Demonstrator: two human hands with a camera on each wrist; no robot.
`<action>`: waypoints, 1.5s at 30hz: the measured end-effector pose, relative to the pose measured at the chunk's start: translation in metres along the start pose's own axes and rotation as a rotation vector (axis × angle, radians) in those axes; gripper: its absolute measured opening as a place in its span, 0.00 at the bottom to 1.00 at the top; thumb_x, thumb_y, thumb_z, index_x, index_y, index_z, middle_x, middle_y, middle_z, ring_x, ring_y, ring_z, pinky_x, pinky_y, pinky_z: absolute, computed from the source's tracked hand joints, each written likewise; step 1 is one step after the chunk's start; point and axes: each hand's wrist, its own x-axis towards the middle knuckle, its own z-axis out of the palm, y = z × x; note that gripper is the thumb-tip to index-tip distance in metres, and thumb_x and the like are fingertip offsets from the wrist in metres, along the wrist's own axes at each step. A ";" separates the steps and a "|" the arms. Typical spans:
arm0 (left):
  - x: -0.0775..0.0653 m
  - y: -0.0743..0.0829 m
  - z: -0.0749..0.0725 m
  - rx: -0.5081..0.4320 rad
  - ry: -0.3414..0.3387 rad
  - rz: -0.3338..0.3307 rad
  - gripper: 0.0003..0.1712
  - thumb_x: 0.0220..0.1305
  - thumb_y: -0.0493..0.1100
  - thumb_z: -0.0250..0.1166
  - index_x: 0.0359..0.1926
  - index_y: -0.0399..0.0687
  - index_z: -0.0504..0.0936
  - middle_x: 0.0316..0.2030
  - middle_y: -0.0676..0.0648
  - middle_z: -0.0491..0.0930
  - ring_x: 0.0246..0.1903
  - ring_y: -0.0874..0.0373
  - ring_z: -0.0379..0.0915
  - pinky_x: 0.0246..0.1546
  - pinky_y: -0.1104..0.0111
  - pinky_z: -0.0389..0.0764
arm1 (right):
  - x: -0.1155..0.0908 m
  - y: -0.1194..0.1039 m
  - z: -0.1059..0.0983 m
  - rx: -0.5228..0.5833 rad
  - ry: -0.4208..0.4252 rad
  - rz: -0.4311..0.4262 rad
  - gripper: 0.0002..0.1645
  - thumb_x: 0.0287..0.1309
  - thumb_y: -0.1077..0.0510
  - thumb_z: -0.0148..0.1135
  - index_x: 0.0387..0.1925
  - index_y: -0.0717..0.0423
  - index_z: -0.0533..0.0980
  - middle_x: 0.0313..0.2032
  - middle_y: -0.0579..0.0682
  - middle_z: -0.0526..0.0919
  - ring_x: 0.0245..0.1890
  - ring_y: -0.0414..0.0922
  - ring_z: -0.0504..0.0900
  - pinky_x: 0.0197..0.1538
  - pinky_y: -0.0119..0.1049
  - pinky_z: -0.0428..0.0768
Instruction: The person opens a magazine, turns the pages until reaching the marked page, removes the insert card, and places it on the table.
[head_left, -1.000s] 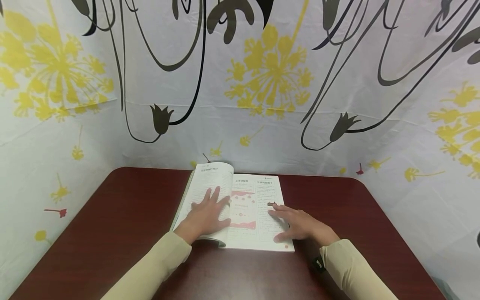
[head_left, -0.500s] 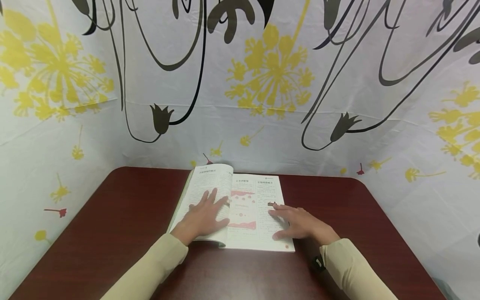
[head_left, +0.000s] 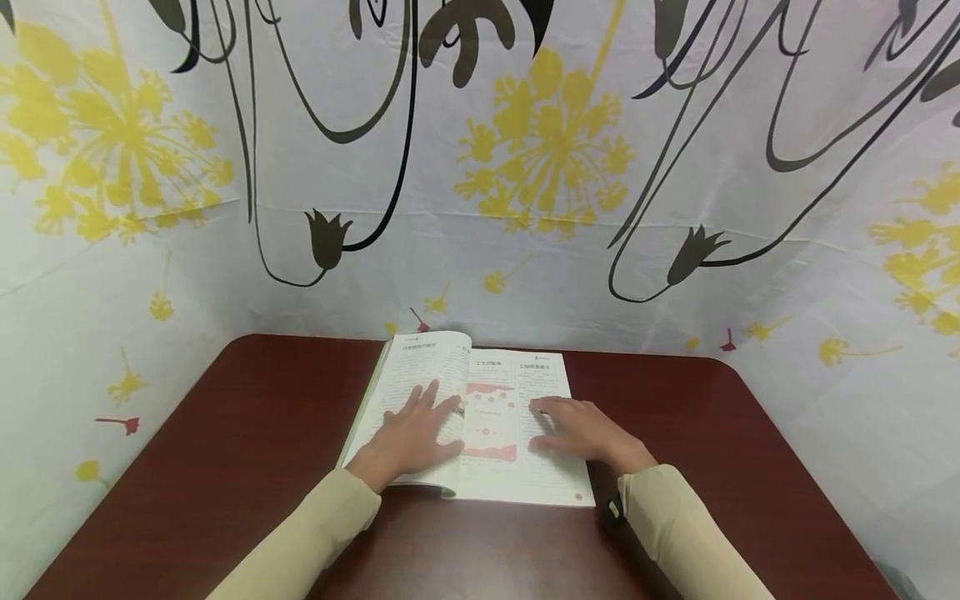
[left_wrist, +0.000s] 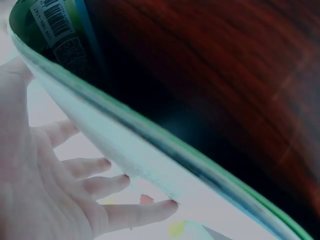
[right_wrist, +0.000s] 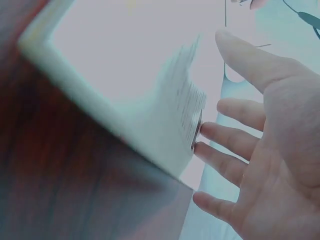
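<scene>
An open magazine (head_left: 491, 483) lies on the table in the head view, its left pages bowed up towards the spine. My left hand (head_left: 411, 437) rests on the left page with its fingers spread. Over the right page is my right hand (head_left: 585, 429), fingers extended and pointing left. The left wrist view shows the raised edge of the magazine (left_wrist: 125, 115) beside the left hand (left_wrist: 55, 185), and a barcode on its green back cover. In the right wrist view, the straight fingers of the right hand (right_wrist: 275, 145) are close to the printed page (right_wrist: 115, 65).
The dark red-brown tabletop (head_left: 247, 433) has rounded far corners. Behind it hangs a white cloth (head_left: 420, 183) printed with yellow and dark flowers. A small black object (head_left: 615, 507) sits at the right sleeve's cuff.
My right hand has moved left and slightly up, farther in over the right page. The left hand stays spread on the left page, with only a slight shift.
</scene>
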 end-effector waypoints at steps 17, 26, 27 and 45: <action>0.001 0.001 -0.001 -0.023 -0.028 -0.014 0.41 0.64 0.63 0.60 0.74 0.58 0.64 0.77 0.38 0.49 0.74 0.36 0.45 0.56 0.27 0.59 | 0.047 -0.012 0.009 0.131 -0.032 0.057 0.43 0.57 0.44 0.71 0.70 0.55 0.68 0.66 0.55 0.72 0.68 0.55 0.68 0.68 0.52 0.65; 0.001 0.001 -0.001 -0.025 -0.032 -0.012 0.41 0.64 0.63 0.60 0.74 0.57 0.63 0.77 0.38 0.49 0.74 0.35 0.46 0.55 0.26 0.60 | 0.056 -0.017 0.012 0.106 -0.063 0.046 0.53 0.44 0.41 0.79 0.69 0.56 0.68 0.66 0.55 0.73 0.68 0.54 0.68 0.69 0.50 0.65; 0.002 0.001 0.000 -0.026 -0.031 -0.010 0.41 0.64 0.63 0.60 0.74 0.57 0.63 0.77 0.37 0.49 0.74 0.35 0.46 0.54 0.26 0.60 | 0.057 -0.017 0.012 0.103 -0.064 0.040 0.54 0.43 0.41 0.79 0.69 0.57 0.69 0.66 0.55 0.73 0.68 0.54 0.68 0.68 0.50 0.65; 0.003 0.004 0.003 -0.022 -0.048 -0.029 0.42 0.64 0.64 0.60 0.75 0.57 0.62 0.77 0.37 0.48 0.74 0.34 0.45 0.56 0.27 0.60 | 0.063 -0.024 0.009 0.022 -0.127 0.040 0.56 0.39 0.40 0.81 0.70 0.52 0.69 0.66 0.57 0.71 0.67 0.56 0.69 0.67 0.52 0.67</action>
